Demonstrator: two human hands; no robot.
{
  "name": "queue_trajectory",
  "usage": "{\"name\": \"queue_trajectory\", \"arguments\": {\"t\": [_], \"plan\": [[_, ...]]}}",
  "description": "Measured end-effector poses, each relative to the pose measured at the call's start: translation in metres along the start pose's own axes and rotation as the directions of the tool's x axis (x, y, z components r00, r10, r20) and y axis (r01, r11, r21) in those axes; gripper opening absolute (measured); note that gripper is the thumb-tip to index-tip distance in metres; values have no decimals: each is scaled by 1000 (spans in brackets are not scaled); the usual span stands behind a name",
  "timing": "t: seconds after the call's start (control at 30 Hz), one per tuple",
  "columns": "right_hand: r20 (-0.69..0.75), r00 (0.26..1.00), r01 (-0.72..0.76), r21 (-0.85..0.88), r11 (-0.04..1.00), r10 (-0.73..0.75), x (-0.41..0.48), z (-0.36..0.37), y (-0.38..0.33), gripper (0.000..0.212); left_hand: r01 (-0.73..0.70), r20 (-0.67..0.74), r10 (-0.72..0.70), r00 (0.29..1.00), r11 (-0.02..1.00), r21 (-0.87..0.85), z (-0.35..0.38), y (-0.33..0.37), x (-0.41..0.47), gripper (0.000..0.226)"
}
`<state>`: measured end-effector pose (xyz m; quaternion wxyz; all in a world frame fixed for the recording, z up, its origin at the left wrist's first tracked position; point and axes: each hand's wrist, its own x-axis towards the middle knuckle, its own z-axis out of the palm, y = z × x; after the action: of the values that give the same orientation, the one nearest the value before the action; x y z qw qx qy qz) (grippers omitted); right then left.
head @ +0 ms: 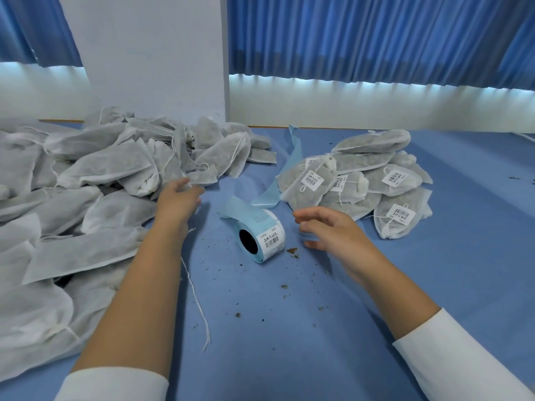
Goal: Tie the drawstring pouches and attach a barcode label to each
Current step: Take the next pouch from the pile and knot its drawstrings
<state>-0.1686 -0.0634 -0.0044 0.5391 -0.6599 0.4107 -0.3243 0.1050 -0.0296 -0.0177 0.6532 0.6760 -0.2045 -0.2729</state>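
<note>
Centrally, between your forearms, locate the label roll (262, 235). It lies on its side with the core opening towards you and one printed barcode label showing on the outer turn. A pale blue backing strip (293, 157) trails from the roll away from you and runs between the two pouch heaps. A loose white string (197, 302) lies just beside your left forearm. Brown crumbs (292, 251) are scattered beside the roll and nearer you.

The surface (289, 342) is covered in blue. Behind it stand a white column (150, 53) and a white wall, with blue curtains (376, 39) hanging on both sides of the column.

The unlabelled pouches (86, 175) form a wide heap on your left. They are white non-woven fabric with grey contents showing through, mostly lying flat, with drawstrings trailing loose. The labelled pouches (362, 180) are stacked on the far right of the roll. They are plump, and several show a gathered neck and a white barcode label on the upper face.

Your left hand (178, 198) reaches the near edge of the left heap, with its fingertips against the corner of one pouch. The hand is seen from the back, so you cannot tell whether it pinches the fabric. Your right hand (330, 230) hovers just right of the roll, its fingers loosely curled and apart, holding nothing; the fingertips are blurred.
</note>
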Motion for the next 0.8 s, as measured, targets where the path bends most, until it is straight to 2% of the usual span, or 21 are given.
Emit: {"name": "queue_trajectory", "arguments": {"t": [0.07,0.13,0.3,0.37,0.47,0.63,0.8], "plan": [[4,1000,-5,-3,1000,5,0,0,0,23,70,34,-65,997,982,-178,-1,3,3,62],[3,1000,-6,-4,1000,6,0,0,0,23,132,65,-118,991,946,-295,-3,5,2,66],[1,1000,-9,-12,1000,9,0,1,0,23,140,-1,-160,987,872,-469,-5,11,-1,43],[0,1000,-8,-15,1000,8,0,1,0,23,151,11,-165,986,869,-471,-3,17,-8,33],[0,1000,-9,-12,1000,9,0,0,-1,23,235,124,-200,972,852,-468,0,28,-22,15],[-3,1000,0,-10,1000,0,0,1,-2,23,320,354,-143,924,795,-515,-2,49,-45,26],[-37,999,15,26,1000,-14,0,1,-2,22,304,474,-95,876,870,-389,-1,57,-59,15]]}}
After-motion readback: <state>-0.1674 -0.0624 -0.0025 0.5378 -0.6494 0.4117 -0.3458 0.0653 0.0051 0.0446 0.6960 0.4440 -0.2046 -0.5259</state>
